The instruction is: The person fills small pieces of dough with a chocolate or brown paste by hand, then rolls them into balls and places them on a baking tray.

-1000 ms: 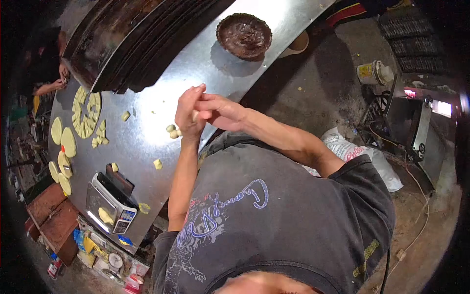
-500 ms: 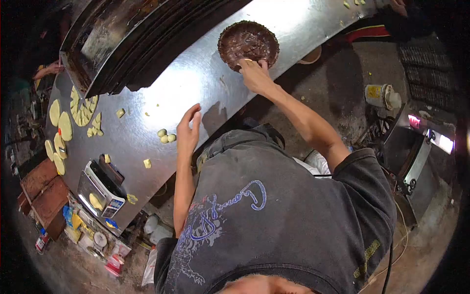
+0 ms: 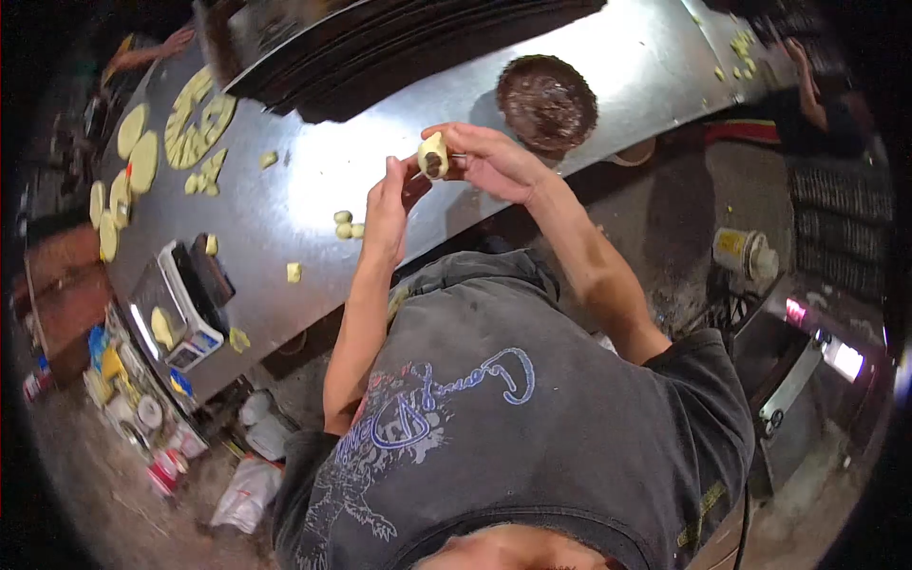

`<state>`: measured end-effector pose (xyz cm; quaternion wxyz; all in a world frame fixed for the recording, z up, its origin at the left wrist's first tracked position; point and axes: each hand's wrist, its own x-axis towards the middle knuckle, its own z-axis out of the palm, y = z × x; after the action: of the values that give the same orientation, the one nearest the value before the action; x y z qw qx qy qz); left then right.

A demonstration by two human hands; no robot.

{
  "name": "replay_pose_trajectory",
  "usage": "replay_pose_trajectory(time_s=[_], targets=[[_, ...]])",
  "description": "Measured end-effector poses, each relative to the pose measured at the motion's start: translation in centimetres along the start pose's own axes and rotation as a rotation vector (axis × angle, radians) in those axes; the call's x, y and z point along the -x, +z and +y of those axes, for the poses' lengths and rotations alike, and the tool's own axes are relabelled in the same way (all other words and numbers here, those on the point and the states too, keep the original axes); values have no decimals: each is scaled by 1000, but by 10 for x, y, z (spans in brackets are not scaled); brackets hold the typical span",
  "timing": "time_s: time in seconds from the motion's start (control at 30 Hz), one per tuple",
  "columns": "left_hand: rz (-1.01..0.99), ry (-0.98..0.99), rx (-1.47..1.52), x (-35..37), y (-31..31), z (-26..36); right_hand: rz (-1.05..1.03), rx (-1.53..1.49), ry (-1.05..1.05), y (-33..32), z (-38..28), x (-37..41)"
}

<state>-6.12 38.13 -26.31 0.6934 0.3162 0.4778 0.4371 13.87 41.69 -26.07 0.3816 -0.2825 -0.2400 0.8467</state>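
A piece of pale yellow dough (image 3: 433, 144) with dark brown filling showing in its opening is held between my two hands above the metal table. My right hand (image 3: 489, 161) grips it from the right with closed fingers. From the left, the curled fingers of my left hand (image 3: 391, 199) meet it. Beyond my right hand stands a round bowl of dark brown paste (image 3: 547, 103). Several small dough balls (image 3: 348, 226) lie on the table left of my left hand, with one dough piece (image 3: 294, 273) nearer the edge.
Dark stacked trays (image 3: 418, 57) stand at the back. Flat dough discs (image 3: 142, 161), a cut dough ring (image 3: 199, 119) and a scale (image 3: 180, 309) are on the left. Other people's hands show at the far left (image 3: 177, 41) and far right (image 3: 796, 52).
My right hand has left the bowl of paste and come back toward my left hand. Both hands now meet at the dough, and brown filling shows in it. The view has shifted.
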Motion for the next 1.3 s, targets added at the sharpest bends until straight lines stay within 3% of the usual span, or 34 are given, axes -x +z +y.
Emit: replay_pose_trajectory(time_s=[0.07, 0.17, 0.3, 0.4, 0.53, 0.57, 0.7, 0.8, 0.9, 1.03, 1.13, 1.27, 1.3], targets=[[67, -41, 69, 10, -23, 3, 29, 114, -5, 24, 19, -14], [221, 65, 80, 32, -51, 11, 95, 291, -21, 49, 51, -33], [282, 109, 379, 61, -79, 21, 154, 166, -40, 82, 80, -49], [261, 133, 486, 77, -100, 37, 50, 75, -101, 118, 92, -53], [170, 292, 352, 100, -119, 53, 120, 599, -316, 164, 109, -48], [152, 308, 313, 102, -124, 53, 180, 800, -522, 164, 121, -56], [169, 321, 233, 111, -148, 51, 230, 798, -372, 183, 129, -54], [137, 406, -4, 117, -167, 51, 106, 624, -43, 185, 120, -47], [55, 558, -455, 119, -187, 46, 76, 569, -150, 183, 130, -45], [24, 424, -161, 119, -178, 62, 86, 687, -348, 203, 143, -35], [-25, 456, 43, 113, -174, 58, 162, 721, -524, 213, 149, -36], [213, 615, -269, 93, -154, 48, 154, 1048, -702, 213, 134, -32], [214, 509, -198, 89, -149, 47, 131, 1073, -728, 216, 130, -29]])
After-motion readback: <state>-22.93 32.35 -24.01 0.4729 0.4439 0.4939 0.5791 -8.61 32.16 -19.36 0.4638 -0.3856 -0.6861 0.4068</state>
